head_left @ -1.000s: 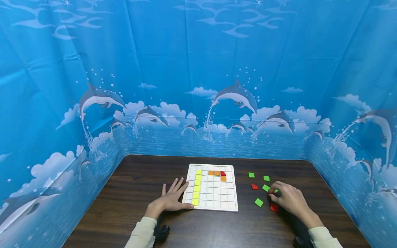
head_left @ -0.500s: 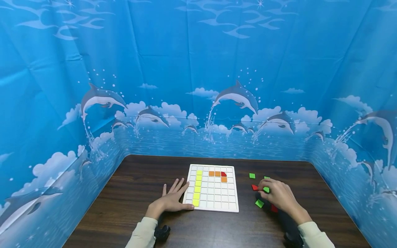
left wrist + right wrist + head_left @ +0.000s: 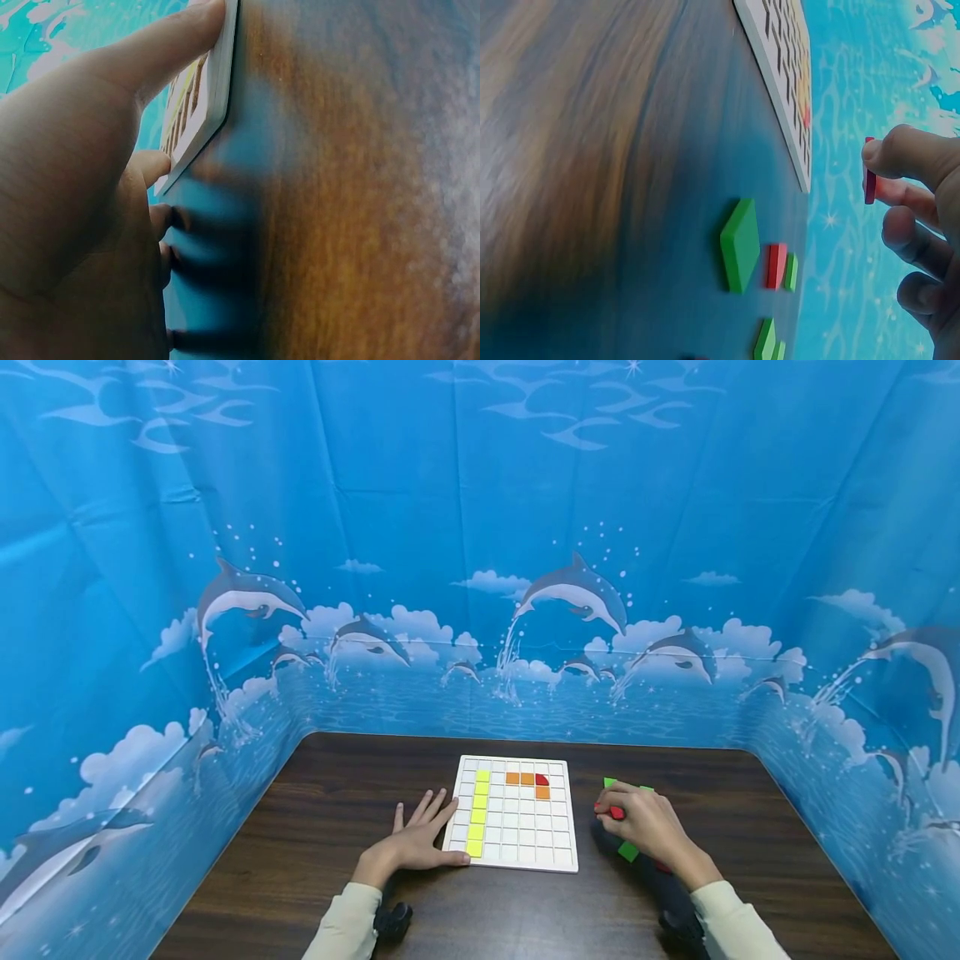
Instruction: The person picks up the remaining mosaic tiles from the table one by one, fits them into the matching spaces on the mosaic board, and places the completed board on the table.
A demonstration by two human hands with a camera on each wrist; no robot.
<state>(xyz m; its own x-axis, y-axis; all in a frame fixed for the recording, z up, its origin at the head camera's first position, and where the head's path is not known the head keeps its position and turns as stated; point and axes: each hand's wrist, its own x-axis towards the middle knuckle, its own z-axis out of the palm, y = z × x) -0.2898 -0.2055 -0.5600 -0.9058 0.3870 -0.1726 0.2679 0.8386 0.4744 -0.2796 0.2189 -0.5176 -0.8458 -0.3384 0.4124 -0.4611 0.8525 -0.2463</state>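
A white grid board (image 3: 528, 852) lies on the table. It carries a column of several yellow tiles (image 3: 479, 802), three orange tiles (image 3: 513, 778) and a red tile with one rounded corner (image 3: 542, 780). My left hand (image 3: 412, 845) rests at the board's left side with fingers spread, its thumb over the near left corner. Right of the board, my right hand (image 3: 651, 824) pinches a thin red tile (image 3: 870, 171) between thumb and index finger, held above the table in the right wrist view. Below that hand lie a loose red tile (image 3: 776, 265) and several green tiles (image 3: 740, 246), partly hidden in the head view.
The dark wooden table (image 3: 315, 827) is enclosed by a blue curtain (image 3: 397, 527) printed with dolphins. Another green tile (image 3: 627, 852) sits near the right wrist, and a red piece (image 3: 663, 866) is mostly covered by the forearm.
My right hand has moved left from among the loose tiles toward the board, with the red tile pinched in it. My left hand has stayed in place on the board.
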